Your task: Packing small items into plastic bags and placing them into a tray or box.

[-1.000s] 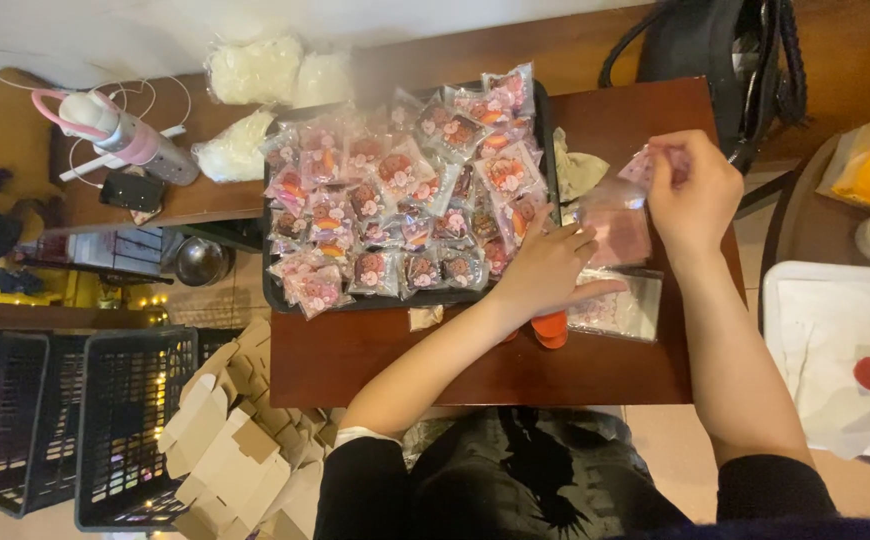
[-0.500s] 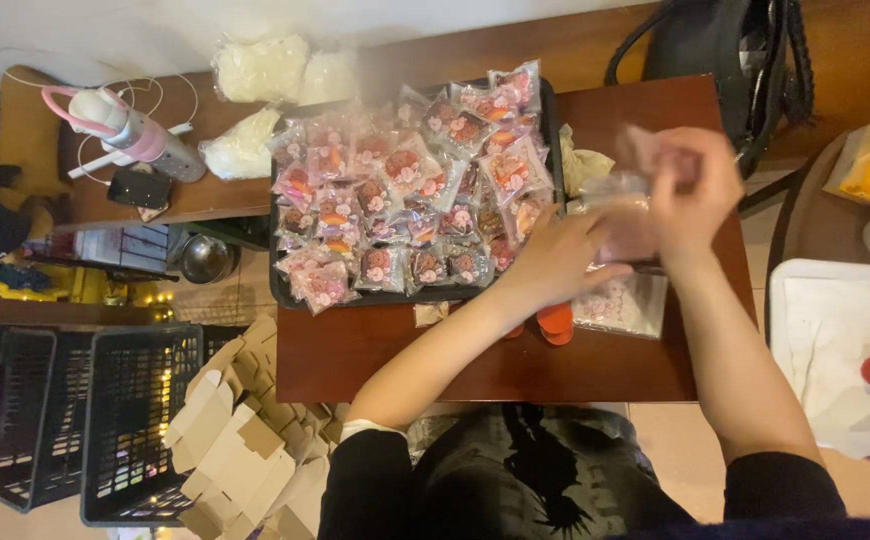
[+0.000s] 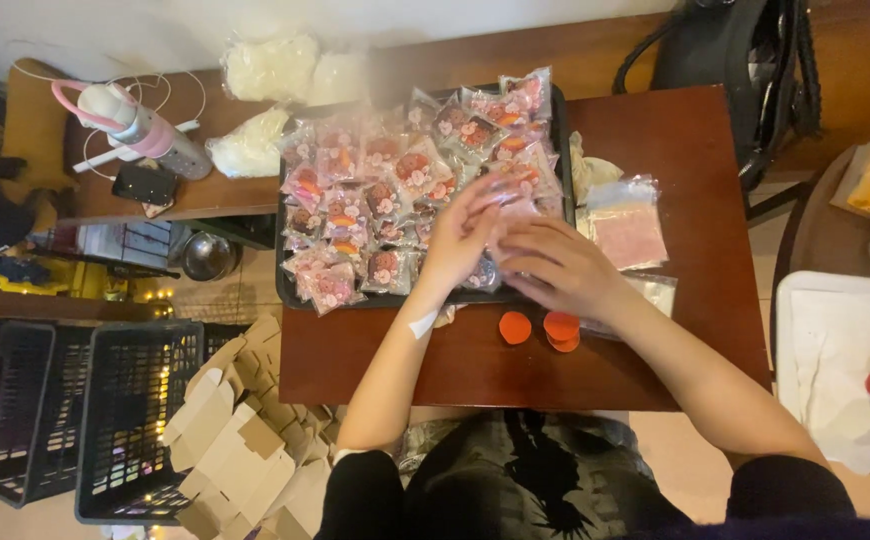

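Both hands meet over the right part of the black tray on the brown surface — left hand and right hand grasping a small clear packet in curled fingers, just above the other packets.

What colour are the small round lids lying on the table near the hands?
Orange-red lids, clearest in the head view, on the brown table.

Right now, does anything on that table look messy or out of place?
Slightly: the wrapped pink sweets lie heaped unevenly on the black tray, one packet overhanging its front rim. Three orange caps sit loose on the table. Nothing looks spilled or damaged.
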